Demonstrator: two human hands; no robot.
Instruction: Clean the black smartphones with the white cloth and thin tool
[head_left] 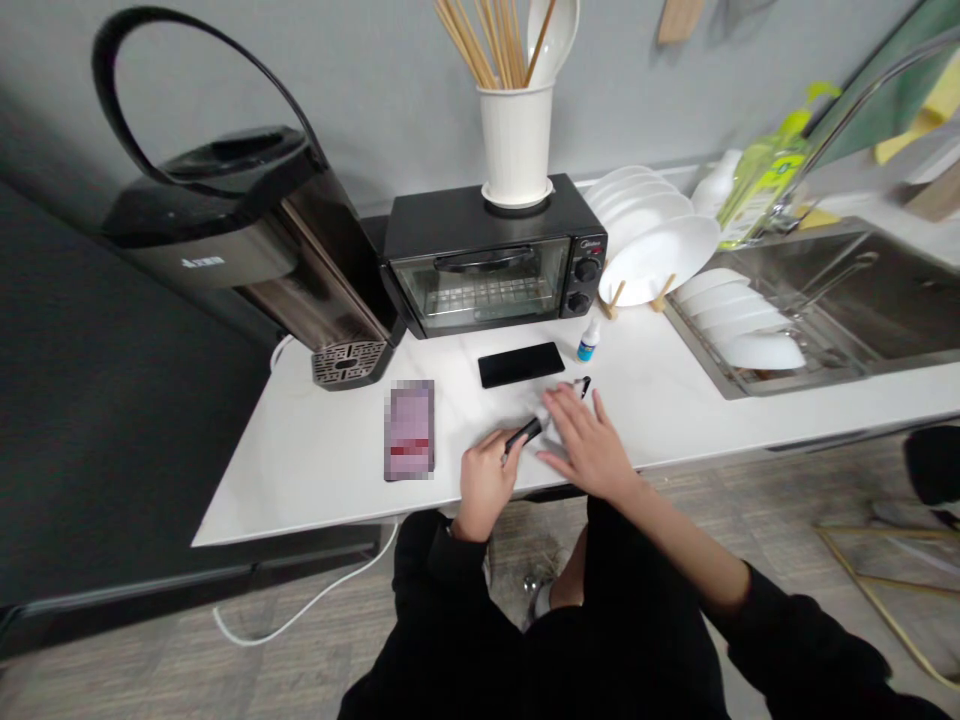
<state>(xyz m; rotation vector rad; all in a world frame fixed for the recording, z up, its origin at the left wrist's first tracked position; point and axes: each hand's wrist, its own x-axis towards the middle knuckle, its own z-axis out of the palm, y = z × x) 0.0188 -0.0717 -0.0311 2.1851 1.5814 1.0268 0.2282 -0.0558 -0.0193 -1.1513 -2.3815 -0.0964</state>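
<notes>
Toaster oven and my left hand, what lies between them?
In the head view, a flat black rectangular object lies between the toaster oven and your left hand.

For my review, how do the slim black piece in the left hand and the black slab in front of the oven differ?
The slim black piece is gripped in the left hand, while the black slab lies on the counter. The piece's visible part is narrow; the slab is a broad rectangle. The hand partly covers the piece, whereas the slab shows whole. Both look black.
</notes>
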